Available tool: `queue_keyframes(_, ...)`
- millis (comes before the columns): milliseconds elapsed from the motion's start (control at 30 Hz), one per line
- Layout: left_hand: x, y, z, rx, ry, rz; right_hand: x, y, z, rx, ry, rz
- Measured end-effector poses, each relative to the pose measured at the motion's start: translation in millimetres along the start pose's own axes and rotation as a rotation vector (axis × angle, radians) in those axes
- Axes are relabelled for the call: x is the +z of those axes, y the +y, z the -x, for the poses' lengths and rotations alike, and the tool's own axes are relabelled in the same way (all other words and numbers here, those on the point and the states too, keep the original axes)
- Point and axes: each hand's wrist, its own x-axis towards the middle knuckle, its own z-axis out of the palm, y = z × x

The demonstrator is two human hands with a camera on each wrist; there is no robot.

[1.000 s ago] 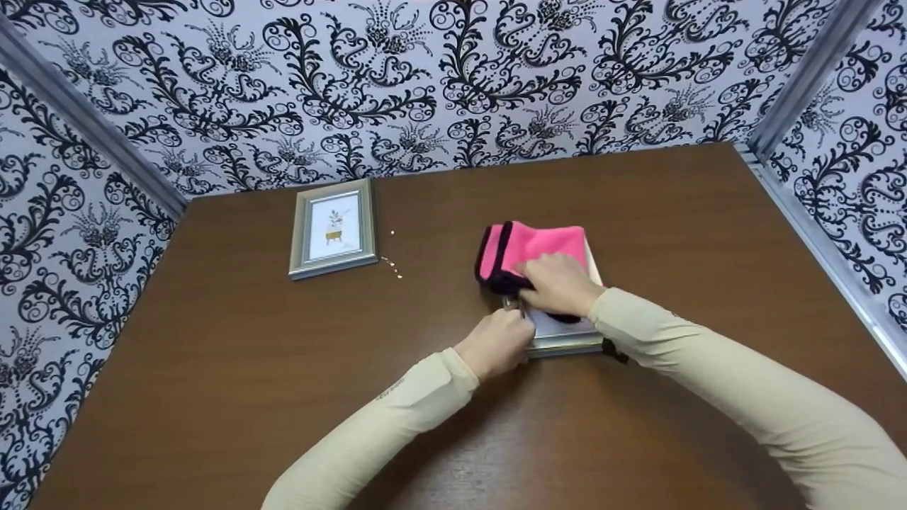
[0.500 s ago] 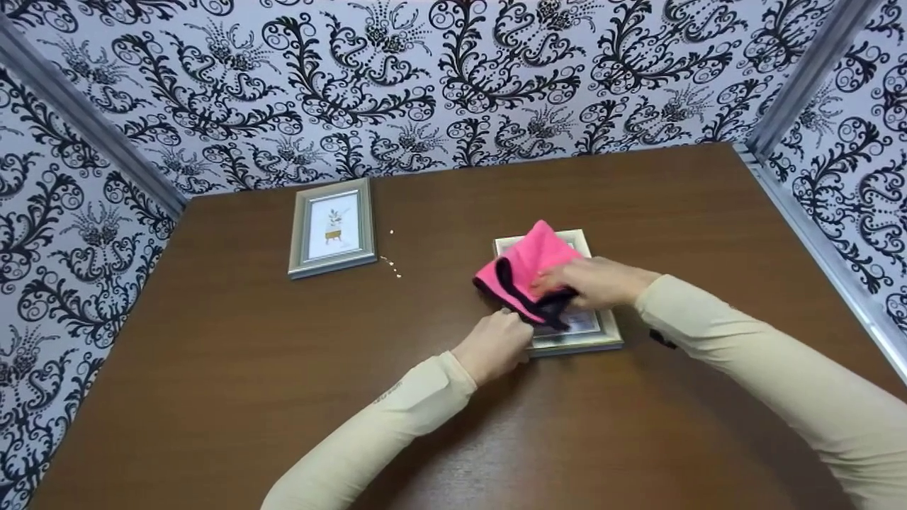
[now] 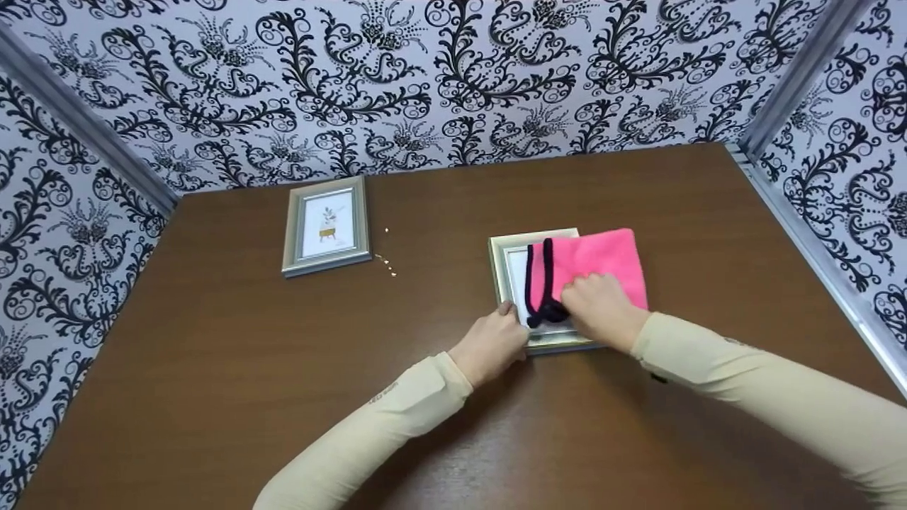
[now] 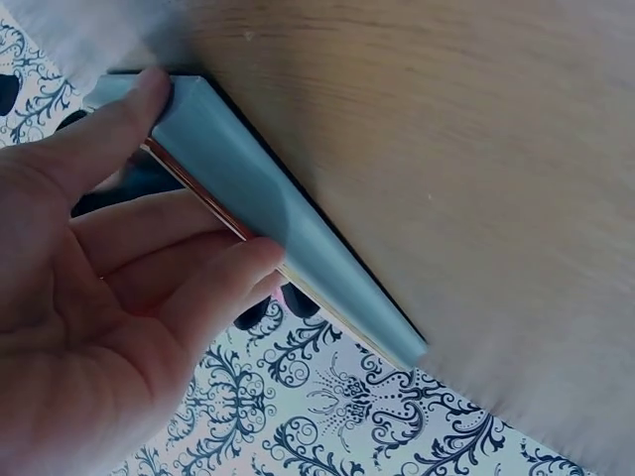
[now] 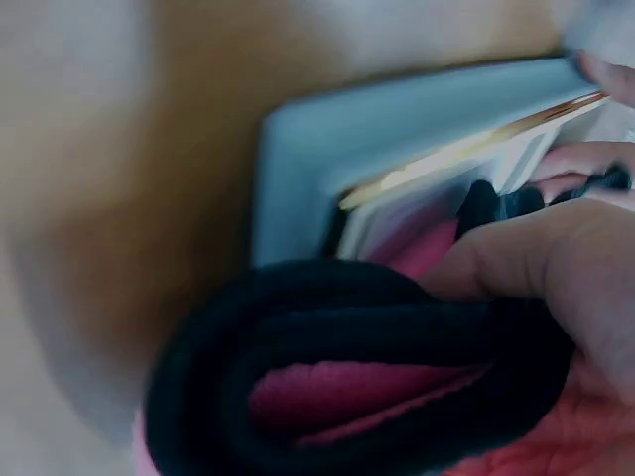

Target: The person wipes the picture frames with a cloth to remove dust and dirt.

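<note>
With the left hand gripping the near corner of the picture frame on the bench, the right hand's fingers clutched the pink cloth over its right half, so wiping seemingly remained unfinished.

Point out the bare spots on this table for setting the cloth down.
Bare table lies left of the left hand, below the far frame. Bare too behind the pink cloth. Crowded around the near frame.
</note>
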Motion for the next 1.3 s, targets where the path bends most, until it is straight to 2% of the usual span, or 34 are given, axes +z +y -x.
queue_keyframes(100, 0.1, 0.8, 1.1, 0.019, -0.005, -0.059, -2.9, -4.2, -5.7, 0.075, -0.048, -0.051)
queue_keyframes(200, -1.0, 1.6, 3.2, 0.043, -0.003, -0.092, -6.0, -5.0, -9.0, 0.091, -0.089, -0.084)
queue_keyframes(333, -1.0, 4.8, 8.8, 0.093, 0.069, -0.116, -7.4, -5.6, -12.9, 0.097, -0.125, -0.11)
queue_keyframes(400, -0.9, 6.4, 12.0, 0.117, 0.108, -0.139, -7.1, -6.4, -16.6, 0.139, -0.139, -0.12)
queue_keyframes(467, -1.1, 6.9, 14.6, 0.121, 0.124, -0.133, -5.7, -8.6, -21.8, 0.199, -0.145, -0.133)
queue_keyframes(567, -1.3, 5.5, 15.8, 0.109, 0.116, -0.075, -1.8, -13.8, -31.2, 0.283, -0.147, -0.166)
queue_keyframes(633, -1.3, 4.1, 15.6, 0.097, 0.106, -0.019, 0.9, -17.5, -36.6, 0.297, -0.137, -0.19)
queue_keyframes(733, -1.1, 2.4, 14.5, 0.081, 0.096, 0.061, 1.0, -19.7, -41.3, 0.249, -0.133, -0.258)
queue_keyframes(867, -1.7, 0.9, 13.0, 0.042, 0.083, 0.133, -2.1, -13.0, -41.3, 0.12, -0.164, -0.443)
queue_keyframes(967, -2.3, 0.5, 13.1, 0.034, 0.072, 0.131, -1.7, -4.0, -35.7, 0.01, -0.217, -0.59)
queue_keyframes(1067, -3.1, 0.3, 14.7, 0.04, 0.065, 0.114, 0.1, 2.4, -28.5, -0.079, -0.266, -0.688)
queue_keyframes(1200, -3.1, 0.1, 16.7, 0.034, 0.069, 0.111, 1.2, 5.1, -23.0, -0.142, -0.298, -0.686)
queue_keyframes(1300, -3.9, 0.5, 17.0, 0.019, 0.072, 0.118, -2.9, 5.4, -18.5, -0.15, -0.269, -0.541)
